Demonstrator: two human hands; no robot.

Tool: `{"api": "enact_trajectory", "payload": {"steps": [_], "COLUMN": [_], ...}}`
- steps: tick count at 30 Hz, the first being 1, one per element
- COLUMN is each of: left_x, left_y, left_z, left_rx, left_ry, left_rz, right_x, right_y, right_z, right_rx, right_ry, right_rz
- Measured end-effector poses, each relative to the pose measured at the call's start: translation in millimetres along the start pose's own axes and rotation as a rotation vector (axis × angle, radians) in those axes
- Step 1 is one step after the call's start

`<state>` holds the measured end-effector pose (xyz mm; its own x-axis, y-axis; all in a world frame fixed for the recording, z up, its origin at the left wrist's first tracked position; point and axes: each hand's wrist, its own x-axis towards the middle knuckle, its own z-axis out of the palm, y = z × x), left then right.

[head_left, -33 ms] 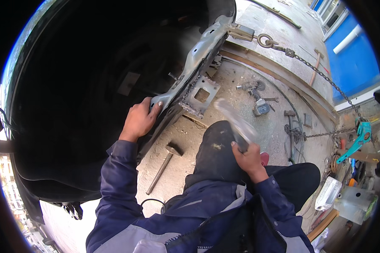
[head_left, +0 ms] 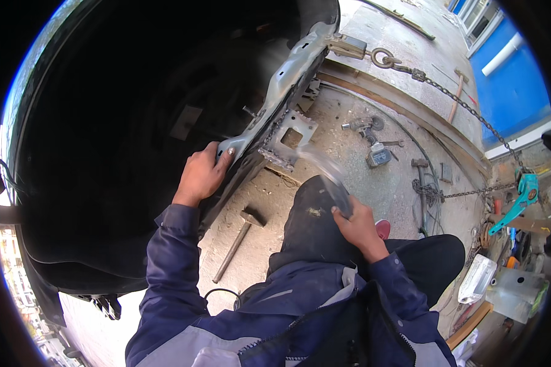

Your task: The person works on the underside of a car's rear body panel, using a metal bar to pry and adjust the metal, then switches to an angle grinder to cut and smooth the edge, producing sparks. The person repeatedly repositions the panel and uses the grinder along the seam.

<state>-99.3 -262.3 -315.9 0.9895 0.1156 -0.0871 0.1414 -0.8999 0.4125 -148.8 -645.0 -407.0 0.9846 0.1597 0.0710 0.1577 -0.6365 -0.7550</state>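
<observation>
My left hand (head_left: 203, 173) grips the lower end of a long silver metal panel (head_left: 275, 92) edging the dark vehicle body (head_left: 122, 122). Beside that panel sits a plate with a square hole (head_left: 296, 122) and rough welded edge. My right hand (head_left: 355, 225) is closed on the grip of a metal tool (head_left: 330, 177), so smeared by motion that I cannot make out its kind; its blurred far part reaches toward the plate. On the floor below my left hand lies a hammer (head_left: 242, 238) with a long handle.
A cordless power tool (head_left: 378, 153), wrench (head_left: 390, 144) and second hammer (head_left: 421, 189) lie right. A chain (head_left: 459, 104) runs from a clamp (head_left: 347, 46) to a teal lever hoist (head_left: 523, 199). Beams (head_left: 398, 110) cross the floor; assorted clutter (head_left: 508, 293) sits far right.
My right hand and its tool have shifted slightly up and left, toward the holed plate. My left hand stays on the panel.
</observation>
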Motion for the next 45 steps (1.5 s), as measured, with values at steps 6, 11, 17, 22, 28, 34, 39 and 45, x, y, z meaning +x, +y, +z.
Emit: {"api": "enact_trajectory", "payload": {"steps": [6, 11, 17, 22, 28, 34, 39, 45], "left_x": [-0.3, -1.0, 0.3, 0.8, 2.6, 2.6, 1.8, 2.1], "left_y": [-2.0, -1.6, 1.2, -2.1, -3.4, 0.3, -0.6, -1.7], "left_z": [0.6, -0.4, -1.3, 1.2, 3.5, 1.0, 0.2, -2.4], "left_rx": [0.015, -0.014, -0.027, -0.021, -0.034, -0.020, -0.031, -0.036], "left_ry": [0.017, 0.009, 0.000, 0.032, 0.031, 0.017, 0.009, 0.006], "left_rz": [0.026, 0.018, -0.002, 0.041, 0.048, 0.026, 0.014, 0.036], "right_x": [0.8, 10.3, 1.5, -7.6, 6.6, 99.6, 135.6, 135.7], "right_y": [27.1, 53.7, 148.1, 223.6, 170.1, 22.4, -47.1, -61.9], "right_z": [-6.3, -15.3, 26.6, 61.2, 55.4, 59.2, 77.1, 84.5], "right_rx": [0.464, 0.477, 0.894, 0.029, -0.401, 0.926, 1.113, 0.896], "right_ry": [0.060, 0.065, -0.108, -0.209, 0.035, -0.138, -0.259, -0.079], "right_rz": [0.349, 0.570, 0.966, 0.914, 0.277, 0.415, 0.495, 0.478]}}
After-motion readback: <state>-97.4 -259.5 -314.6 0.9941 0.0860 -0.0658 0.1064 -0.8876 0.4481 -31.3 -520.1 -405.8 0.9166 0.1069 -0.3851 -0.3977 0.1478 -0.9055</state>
